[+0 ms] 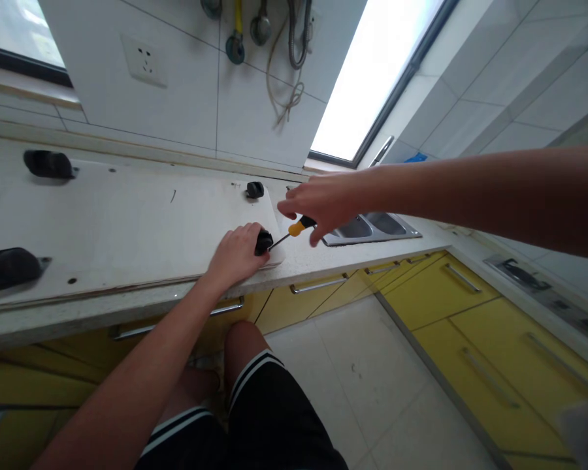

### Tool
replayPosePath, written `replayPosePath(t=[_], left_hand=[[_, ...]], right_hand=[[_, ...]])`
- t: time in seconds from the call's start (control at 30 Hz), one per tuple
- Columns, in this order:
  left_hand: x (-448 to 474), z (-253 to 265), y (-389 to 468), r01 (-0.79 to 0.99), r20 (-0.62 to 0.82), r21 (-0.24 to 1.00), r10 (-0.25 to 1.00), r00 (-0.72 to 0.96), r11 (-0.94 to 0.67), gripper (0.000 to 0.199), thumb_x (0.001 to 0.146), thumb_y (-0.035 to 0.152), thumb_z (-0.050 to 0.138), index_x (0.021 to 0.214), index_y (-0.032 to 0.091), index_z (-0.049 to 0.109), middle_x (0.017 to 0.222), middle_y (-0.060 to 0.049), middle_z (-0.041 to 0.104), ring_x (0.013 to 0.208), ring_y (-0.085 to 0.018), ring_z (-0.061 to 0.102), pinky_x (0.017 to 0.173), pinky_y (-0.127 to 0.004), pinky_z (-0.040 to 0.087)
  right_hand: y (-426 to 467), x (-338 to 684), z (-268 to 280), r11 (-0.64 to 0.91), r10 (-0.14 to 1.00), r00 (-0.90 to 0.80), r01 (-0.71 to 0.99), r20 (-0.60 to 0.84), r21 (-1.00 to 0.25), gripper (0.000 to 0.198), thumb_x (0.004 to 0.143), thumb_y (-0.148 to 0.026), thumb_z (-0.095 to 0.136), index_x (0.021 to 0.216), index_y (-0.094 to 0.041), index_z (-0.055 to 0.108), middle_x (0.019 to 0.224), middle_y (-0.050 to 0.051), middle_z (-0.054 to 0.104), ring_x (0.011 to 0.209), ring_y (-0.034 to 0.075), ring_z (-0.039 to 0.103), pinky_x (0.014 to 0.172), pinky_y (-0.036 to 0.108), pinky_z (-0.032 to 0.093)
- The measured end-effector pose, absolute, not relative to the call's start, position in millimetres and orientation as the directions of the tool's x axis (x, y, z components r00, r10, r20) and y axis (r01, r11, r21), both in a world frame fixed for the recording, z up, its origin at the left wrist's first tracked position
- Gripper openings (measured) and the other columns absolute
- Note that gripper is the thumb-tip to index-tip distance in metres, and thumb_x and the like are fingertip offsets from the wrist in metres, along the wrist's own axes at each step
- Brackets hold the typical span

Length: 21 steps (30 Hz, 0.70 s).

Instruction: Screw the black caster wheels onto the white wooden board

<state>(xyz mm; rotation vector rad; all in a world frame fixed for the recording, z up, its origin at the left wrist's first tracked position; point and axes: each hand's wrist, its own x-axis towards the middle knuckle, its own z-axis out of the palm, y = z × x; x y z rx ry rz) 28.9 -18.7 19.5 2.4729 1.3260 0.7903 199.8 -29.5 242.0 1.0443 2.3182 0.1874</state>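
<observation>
On the bench, four black wheels sit on one board [127,228]; left hand [235,253] closes its grip on one wheel [263,241], right hand [323,203] clasps one screwdriver [294,232] beside it.

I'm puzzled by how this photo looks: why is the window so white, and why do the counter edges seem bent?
In the head view, the bright window is overexposed to plain white, showing nothing outside. The wide lens bows the white countertop and yellow cabinet fronts. The right hand holding the yellow-handled screwdriver looks slightly blurred; the left hand on the small black caster wheel looks sharper.
</observation>
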Motion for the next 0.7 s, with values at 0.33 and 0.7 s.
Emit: replayPosePath(t=[0.33,0.7], left_hand=[[29.5,17.6,-16.2,0.703,0.341,0.438,0.827,0.446,-0.56,0.028,0.095,0.031,0.071,0.119,0.024,0.06,0.126,-0.014,0.076,0.118,-0.039,0.071,0.097,-0.05,0.051],[28.9,15.1,-15.1,0.71,0.354,0.422,0.824,0.442,-0.563,0.023,0.093,0.029,0.07,0.112,0.025,0.058,0.121,-0.012,0.076,0.113,-0.039,0.071,0.092,-0.049,0.05]], right_hand=[[-16.2,190.3,226.2,0.328,0.923,-0.274,0.927,-0.271,0.182,0.03,0.096,-0.038,0.084,0.075,-0.019,0.073,0.075,0.006,0.076,0.069,0.02,0.067,0.073,0.04,0.053],[-51.8,195.2,244.6,0.842,0.506,-0.647,0.224,-0.571,0.492,0.033,0.116,-0.016,0.045,0.131,-0.022,0.073,0.118,0.009,0.074,0.097,0.023,0.064,0.078,0.041,0.041]])
